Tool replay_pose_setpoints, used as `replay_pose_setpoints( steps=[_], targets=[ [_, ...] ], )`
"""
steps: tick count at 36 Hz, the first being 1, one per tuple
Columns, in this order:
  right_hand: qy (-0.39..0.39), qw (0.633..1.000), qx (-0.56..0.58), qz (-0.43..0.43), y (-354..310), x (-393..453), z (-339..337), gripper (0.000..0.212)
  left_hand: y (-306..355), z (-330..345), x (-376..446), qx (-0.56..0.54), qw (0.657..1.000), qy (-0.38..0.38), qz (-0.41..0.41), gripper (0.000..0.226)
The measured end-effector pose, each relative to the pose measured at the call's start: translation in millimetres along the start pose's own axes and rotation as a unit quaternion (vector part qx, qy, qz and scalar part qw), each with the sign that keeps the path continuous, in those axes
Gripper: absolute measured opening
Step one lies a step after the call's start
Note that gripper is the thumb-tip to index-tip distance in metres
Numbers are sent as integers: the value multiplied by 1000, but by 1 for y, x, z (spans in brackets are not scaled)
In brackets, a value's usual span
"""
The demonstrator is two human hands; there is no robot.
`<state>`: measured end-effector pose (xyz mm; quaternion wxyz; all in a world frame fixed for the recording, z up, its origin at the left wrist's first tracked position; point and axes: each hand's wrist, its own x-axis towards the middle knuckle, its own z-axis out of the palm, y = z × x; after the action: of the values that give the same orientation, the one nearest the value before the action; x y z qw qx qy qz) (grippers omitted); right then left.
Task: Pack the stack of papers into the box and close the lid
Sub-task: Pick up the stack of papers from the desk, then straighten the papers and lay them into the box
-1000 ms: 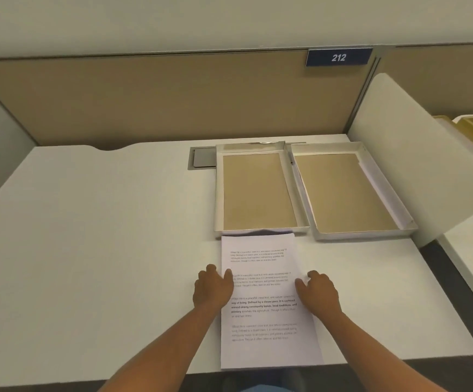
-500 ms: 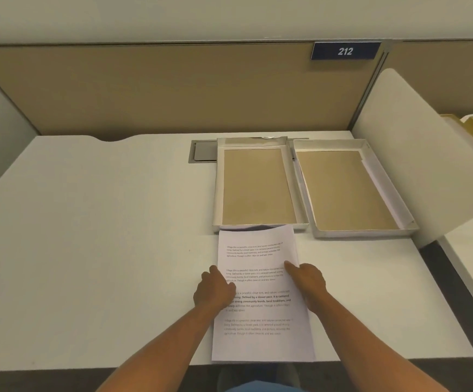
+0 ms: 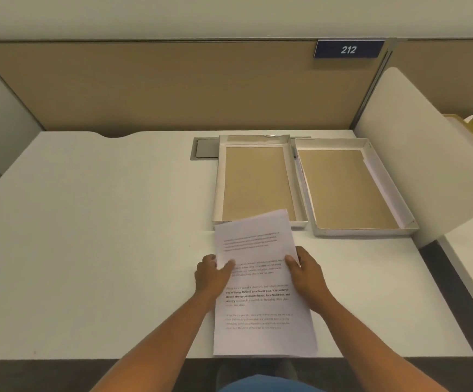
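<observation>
Cubicle setting: tan partition panel (image 3: 173, 86) behind a pale worktop (image 3: 88, 236), blue plate reading 212 (image 3: 348, 49) at the panel's upper right, a white divider (image 3: 427, 154) angling in on the right side. Landmark is the stack of papers (image 3: 260, 301), printed side up, lying near the worktop's front edge with its far end lifted and tilted over the near rim of one tray. Left hand (image 3: 212, 275) pinches the stack's left edge, thumb on top of the page; right hand (image 3: 308, 275) clasps the right edge, fingers partly under. Both grips are closed on the paper. Beyond the stack sit two shallow white trays with brown floors, side by side, touching or nearly so: the nearer tray (image 3: 257, 182) directly behind the stack, the other tray (image 3: 351, 188) behind and right. Cannot tell which is box and which is lid. Progress, judged: early. Stack gripped and beginning to rise, nothing in either tray yet. Left to do: carry the stack in, seat it flat, fit the lid. A grey recessed plate (image 3: 205, 148) lies behind and left of the stack.
</observation>
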<state>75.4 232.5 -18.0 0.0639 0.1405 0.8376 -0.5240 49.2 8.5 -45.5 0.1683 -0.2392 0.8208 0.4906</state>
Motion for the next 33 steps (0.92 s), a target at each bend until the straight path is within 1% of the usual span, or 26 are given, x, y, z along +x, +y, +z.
replay_pose_setpoints(
  steps=[1, 2, 3, 4, 6, 7, 8, 9, 11, 14, 16, 19, 21, 23, 26, 29, 31, 33],
  targets=[
    [-8, 1000, 21, -10, -4, -2, -4, 19, 2, -4, 0, -91, 996, -19, -7, 80],
    [-19, 999, 45, -18, -8, -4, -8, 20, 4, -8, -1, -181, 982, -51, -15, 85],
    [-31, 997, 67, -25, -13, -6, -13, 21, 4, -13, -1, -258, 961, -96, -21, 86],
    [-43, 995, 87, -32, -18, -8, -18, 22, 5, -18, -1, -314, 937, -154, -21, 82],
    [-61, 990, 121, -49, -28, -9, -28, 25, 7, -26, -4, -373, 891, -260, -14, 65],
    [-67, 988, 127, -58, -33, -8, -32, 26, 9, -28, -6, -385, 875, -293, -20, 58],
    [-69, 988, 124, -67, -37, -8, -35, 26, 12, -29, -7, -391, 866, -312, -23, 53],
    [-70, 988, 114, -75, -41, -6, -38, 27, 15, -29, -8, -390, 866, -314, -17, 51],
    [-75, 990, 81, -88, -47, -2, -42, 27, 28, -29, -11, -373, 884, -281, 4, 52],
    [-96, 989, 54, -95, -58, 2, -42, 28, 55, -28, -20, -331, 922, -197, 48, 56],
    [-74, 990, 56, -108, -65, 4, -41, 26, 70, -28, -25, -306, 934, -159, 92, 55],
    [-3, 985, 82, -154, -71, 2, -41, 25, 86, -30, -33, -287, 936, -121, 162, 41],
    [12, 974, 138, -182, -73, -3, -42, 30, 90, -33, -38, -290, 930, -109, 200, 33],
    [13, 959, 214, -184, -71, -7, -42, 33, 89, -36, -42, -294, 924, -97, 223, 28],
    [27, 948, 280, -147, -54, -11, -35, 40, 74, -33, -46, -286, 925, -89, 234, 18],
    [42, 956, 277, -91, -27, -18, -22, 37, 50, -18, -50, -255, 941, -74, 209, 14],
    [53, 958, 272, -76, -16, -18, -19, 32, 46, -10, -52, -235, 950, -57, 197, 15],
    [60, 960, 263, -76, -14, -14, -23, 23, 51, -8, -51, -208, 955, -44, 207, 28]
  ],
)
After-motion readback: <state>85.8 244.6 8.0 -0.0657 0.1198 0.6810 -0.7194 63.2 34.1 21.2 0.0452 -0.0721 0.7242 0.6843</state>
